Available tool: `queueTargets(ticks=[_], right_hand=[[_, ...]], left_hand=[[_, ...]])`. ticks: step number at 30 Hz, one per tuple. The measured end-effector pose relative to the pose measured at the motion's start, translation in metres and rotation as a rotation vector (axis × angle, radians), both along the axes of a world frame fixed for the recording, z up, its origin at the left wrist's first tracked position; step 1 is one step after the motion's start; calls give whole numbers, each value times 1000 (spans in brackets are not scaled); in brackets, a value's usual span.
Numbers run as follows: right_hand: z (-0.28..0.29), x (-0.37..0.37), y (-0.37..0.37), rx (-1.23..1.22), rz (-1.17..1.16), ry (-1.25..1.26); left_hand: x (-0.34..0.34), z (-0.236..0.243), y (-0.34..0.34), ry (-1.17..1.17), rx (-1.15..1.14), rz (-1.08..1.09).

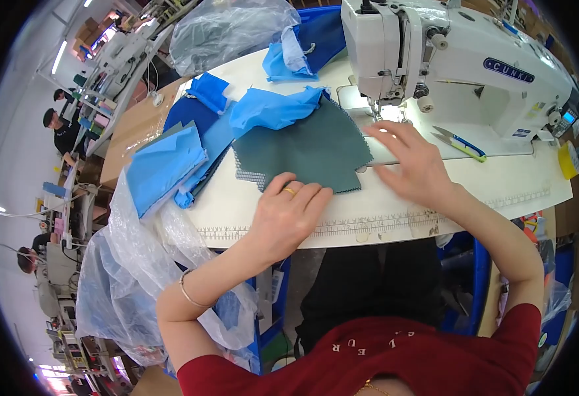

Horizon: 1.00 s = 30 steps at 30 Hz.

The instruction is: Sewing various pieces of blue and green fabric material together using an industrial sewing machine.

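Note:
A dark green fabric piece [299,145] with zigzag-cut edges lies on the white table, left of the sewing machine's needle area. My left hand [285,214], a ring on one finger, has its fingers bent together over the near edge of this piece; the thumb is hidden. At the right edge, my right hand [415,162] is open, fingers spread, with the thumb and fingertips close to the cloth. A light blue fabric piece [273,109] covers the far part of the green one. The white sewing machine [382,53] stands just beyond my right hand.
Blue and green fabric pieces [167,162] are heaped at the left. Thread snips [461,144] lie on the machine bed, near a yellow tape roll [568,160]. A ruler strip [368,223] follows the near edge. Clear plastic bags [131,284] hang at the left.

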State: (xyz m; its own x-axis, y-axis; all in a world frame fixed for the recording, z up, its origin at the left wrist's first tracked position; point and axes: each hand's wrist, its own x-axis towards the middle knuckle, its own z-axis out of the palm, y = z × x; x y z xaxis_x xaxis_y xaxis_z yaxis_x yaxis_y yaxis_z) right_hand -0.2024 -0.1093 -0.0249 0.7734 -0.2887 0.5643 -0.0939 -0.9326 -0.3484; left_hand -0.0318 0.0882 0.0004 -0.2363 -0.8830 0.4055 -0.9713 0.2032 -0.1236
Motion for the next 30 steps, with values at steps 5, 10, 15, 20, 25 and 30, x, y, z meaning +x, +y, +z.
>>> queueTargets(ticks=[5, 10, 15, 20, 25, 30], right_hand=[[19, 4, 7, -200, 242, 0], [27, 22, 12, -212, 240, -252], [50, 24, 26, -241, 268, -381], [57, 22, 46, 68, 291, -294], [66, 27, 64, 1198, 232, 77], [39, 24, 54, 1551, 76, 83]], left_hand=[[4, 47, 9, 189, -122, -92], [-12, 80, 11, 261, -120, 89], [-18, 85, 19, 102, -112, 166], [-12, 110, 21, 13, -271, 205], [-22, 118, -20, -244, -442, 206], [-24, 54, -60, -251, -295, 238]])
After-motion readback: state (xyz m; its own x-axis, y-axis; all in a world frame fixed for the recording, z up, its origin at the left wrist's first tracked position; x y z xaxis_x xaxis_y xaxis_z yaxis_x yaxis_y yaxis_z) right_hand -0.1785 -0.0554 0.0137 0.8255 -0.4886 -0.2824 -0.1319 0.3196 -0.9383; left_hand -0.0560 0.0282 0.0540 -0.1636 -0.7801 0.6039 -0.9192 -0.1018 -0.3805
